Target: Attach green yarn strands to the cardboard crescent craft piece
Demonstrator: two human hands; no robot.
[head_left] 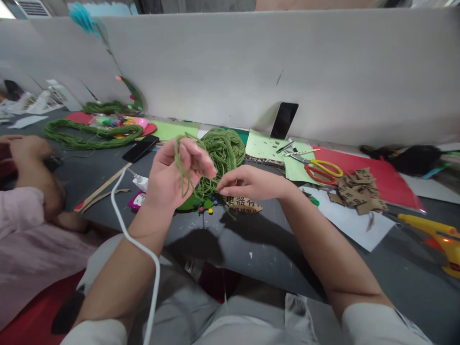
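Both hands bare: left hand (172,175), right hand (251,183). Forearms uncovered back to pale grey-white sleeves (381,326), bunched near the elbows well behind the hands. Light grey trousers (215,316) on the lap below the hands. Thin white cable (124,230) lies along the left forearm.

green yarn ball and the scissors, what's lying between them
In the head view, a light green paper sheet lies between the green yarn ball and the scissors, with a pen on it.
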